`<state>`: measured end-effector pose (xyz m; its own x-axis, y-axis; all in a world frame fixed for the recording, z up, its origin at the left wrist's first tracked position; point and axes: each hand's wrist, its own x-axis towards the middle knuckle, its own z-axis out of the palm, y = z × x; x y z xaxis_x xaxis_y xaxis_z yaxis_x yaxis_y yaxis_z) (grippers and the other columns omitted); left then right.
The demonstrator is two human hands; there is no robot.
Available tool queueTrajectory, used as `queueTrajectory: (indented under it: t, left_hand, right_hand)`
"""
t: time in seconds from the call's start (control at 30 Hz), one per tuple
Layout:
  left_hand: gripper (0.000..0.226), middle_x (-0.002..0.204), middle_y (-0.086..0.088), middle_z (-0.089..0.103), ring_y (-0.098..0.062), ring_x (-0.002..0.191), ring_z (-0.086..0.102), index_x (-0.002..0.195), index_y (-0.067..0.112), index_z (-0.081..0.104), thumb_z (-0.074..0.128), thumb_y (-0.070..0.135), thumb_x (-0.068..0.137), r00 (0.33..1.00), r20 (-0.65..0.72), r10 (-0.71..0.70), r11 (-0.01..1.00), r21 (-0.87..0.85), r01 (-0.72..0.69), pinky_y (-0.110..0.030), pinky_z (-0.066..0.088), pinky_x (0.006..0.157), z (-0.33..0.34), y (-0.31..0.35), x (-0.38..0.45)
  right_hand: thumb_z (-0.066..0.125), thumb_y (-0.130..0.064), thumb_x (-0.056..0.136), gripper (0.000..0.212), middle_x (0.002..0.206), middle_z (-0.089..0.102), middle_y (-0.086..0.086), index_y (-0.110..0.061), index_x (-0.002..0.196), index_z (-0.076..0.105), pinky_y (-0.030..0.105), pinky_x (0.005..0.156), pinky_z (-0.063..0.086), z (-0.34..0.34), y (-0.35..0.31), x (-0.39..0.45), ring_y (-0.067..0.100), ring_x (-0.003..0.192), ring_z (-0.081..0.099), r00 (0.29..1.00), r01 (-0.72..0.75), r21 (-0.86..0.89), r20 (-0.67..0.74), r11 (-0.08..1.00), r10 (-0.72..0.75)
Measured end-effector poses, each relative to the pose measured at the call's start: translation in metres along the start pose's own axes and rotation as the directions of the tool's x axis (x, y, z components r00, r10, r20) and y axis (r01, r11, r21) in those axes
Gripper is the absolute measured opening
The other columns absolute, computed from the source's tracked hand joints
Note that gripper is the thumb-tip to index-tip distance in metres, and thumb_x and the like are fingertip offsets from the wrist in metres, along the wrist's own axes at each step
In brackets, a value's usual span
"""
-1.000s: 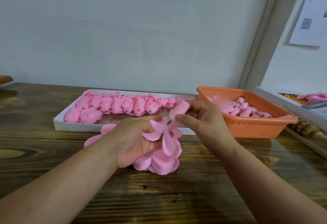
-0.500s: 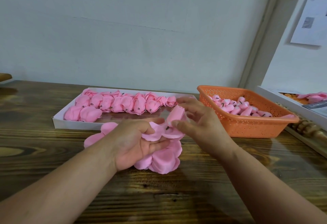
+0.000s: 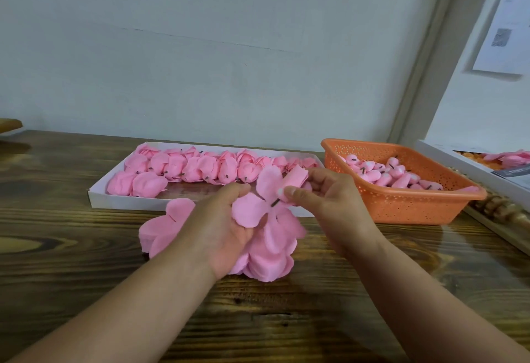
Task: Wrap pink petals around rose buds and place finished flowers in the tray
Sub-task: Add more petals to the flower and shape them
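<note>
— Honestly, what worries you here?

— My right hand (image 3: 324,199) pinches a bud (image 3: 296,180) by its stem over the petals (image 3: 275,248) my left hand (image 3: 220,225) grips. If the stem misses the hole, a petal may tear.

— Counts?

— One tray (image 3: 100,195) beyond the grip, one basket (image 3: 407,208) right of it; flowers too bunched to count.

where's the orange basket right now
In the head view the orange basket sits on the wooden table at the right, just right of the white tray and beyond the right hand.
</note>
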<state>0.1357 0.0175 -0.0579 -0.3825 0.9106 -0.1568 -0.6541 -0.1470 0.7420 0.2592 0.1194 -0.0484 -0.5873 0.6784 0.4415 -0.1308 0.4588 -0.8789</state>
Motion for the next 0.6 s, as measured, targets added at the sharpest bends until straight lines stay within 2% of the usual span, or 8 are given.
queueTrajectory:
  t: [0.07, 0.13, 0.23, 0.33, 0.43, 0.5, 0.57, 0.6]
  left_hand:
    - [0.014, 0.085, -0.015, 0.068, -0.023, 0.073, 0.069, 0.091, -0.001, 0.063, 0.059, 0.009, 0.082, 0.999, -0.036, -0.002, 0.989, -0.150, -0.004, -0.035, 0.060, 0.070, 0.001, -0.002, 0.002]
    - [0.035, 0.095, -0.020, 0.071, -0.028, 0.077, 0.072, 0.106, -0.002, 0.063, 0.065, 0.009, 0.073, 0.999, -0.028, -0.027, 0.979, -0.202, 0.021, -0.037, 0.060, 0.072, 0.002, -0.004, 0.001]
    - [0.036, 0.085, -0.020, 0.070, -0.028, 0.063, 0.069, 0.105, -0.001, 0.064, 0.070, 0.004, 0.070, 0.995, -0.061, -0.076, 0.991, -0.119, 0.068, -0.041, 0.059, 0.073, 0.007, -0.008, -0.003]
    - [0.006, 0.063, -0.014, 0.069, -0.022, 0.050, 0.066, 0.092, 0.001, 0.062, 0.060, 0.003, 0.087, 0.990, -0.113, -0.084, 0.996, 0.026, 0.087, -0.040, 0.059, 0.063, 0.008, -0.011, -0.003]
    - [0.007, 0.065, -0.013, 0.069, -0.025, 0.059, 0.067, 0.093, 0.001, 0.061, 0.055, 0.005, 0.092, 0.990, -0.133, -0.055, 0.991, 0.117, 0.071, -0.041, 0.057, 0.067, 0.006, -0.008, -0.001]
    - [0.009, 0.066, -0.015, 0.070, -0.027, 0.063, 0.068, 0.093, -0.001, 0.062, 0.055, 0.006, 0.092, 0.990, -0.121, -0.072, 0.988, 0.131, 0.088, -0.041, 0.059, 0.061, 0.007, -0.004, -0.003]
    - [0.007, 0.061, -0.015, 0.070, -0.027, 0.056, 0.070, 0.090, -0.001, 0.061, 0.056, 0.005, 0.092, 0.987, -0.132, -0.093, 0.986, 0.125, 0.110, -0.043, 0.058, 0.050, 0.007, -0.001, -0.004]
    - [0.006, 0.060, -0.016, 0.070, -0.028, 0.054, 0.070, 0.090, -0.001, 0.061, 0.057, 0.003, 0.091, 0.985, -0.139, -0.103, 0.986, 0.117, 0.119, -0.045, 0.058, 0.047, 0.007, 0.000, -0.004]
  right_hand:
    - [0.069, 0.002, 0.080, 0.010, 0.080, 0.055, 0.039, 0.009, 0.086, 0.065, 0.046, 0.070, 0.048, 0.002, -0.001, 0.000, 0.025, 0.071, 0.053, 1.000, -0.001, -0.009, -0.015, 1.000, 0.001]
    - [0.070, 0.000, 0.080, 0.016, 0.074, 0.054, 0.037, 0.013, 0.086, 0.062, 0.045, 0.065, 0.046, 0.004, -0.002, 0.000, 0.025, 0.068, 0.050, 1.000, 0.009, -0.045, -0.009, 0.999, -0.009]
    - [0.070, 0.000, 0.080, 0.021, 0.072, 0.050, 0.040, 0.017, 0.087, 0.059, 0.044, 0.061, 0.043, 0.005, -0.003, -0.001, 0.024, 0.066, 0.047, 1.000, 0.019, -0.073, -0.003, 0.997, -0.020]
    - [0.071, -0.002, 0.080, 0.016, 0.066, 0.051, 0.029, 0.012, 0.084, 0.062, 0.038, 0.058, 0.039, 0.004, -0.004, -0.003, 0.023, 0.062, 0.045, 0.999, 0.036, -0.112, 0.004, 0.993, -0.036]
    - [0.070, -0.002, 0.080, 0.014, 0.072, 0.056, 0.030, 0.009, 0.085, 0.064, 0.046, 0.058, 0.045, 0.004, -0.007, -0.004, 0.025, 0.064, 0.049, 0.998, 0.056, -0.176, 0.035, 0.983, -0.051]
    - [0.069, -0.002, 0.081, 0.015, 0.077, 0.056, 0.033, 0.011, 0.085, 0.063, 0.047, 0.059, 0.046, 0.003, -0.008, -0.004, 0.028, 0.064, 0.050, 0.997, 0.069, -0.210, 0.050, 0.975, -0.060]
    - [0.068, -0.002, 0.081, 0.012, 0.067, 0.053, 0.025, 0.009, 0.081, 0.063, 0.037, 0.055, 0.040, 0.003, -0.009, -0.004, 0.026, 0.060, 0.046, 0.995, 0.089, -0.246, 0.066, 0.965, -0.075]
    - [0.068, -0.003, 0.081, 0.010, 0.062, 0.051, 0.016, 0.006, 0.079, 0.064, 0.031, 0.054, 0.037, 0.003, -0.009, -0.004, 0.018, 0.058, 0.043, 0.994, 0.100, -0.274, 0.077, 0.956, -0.082]
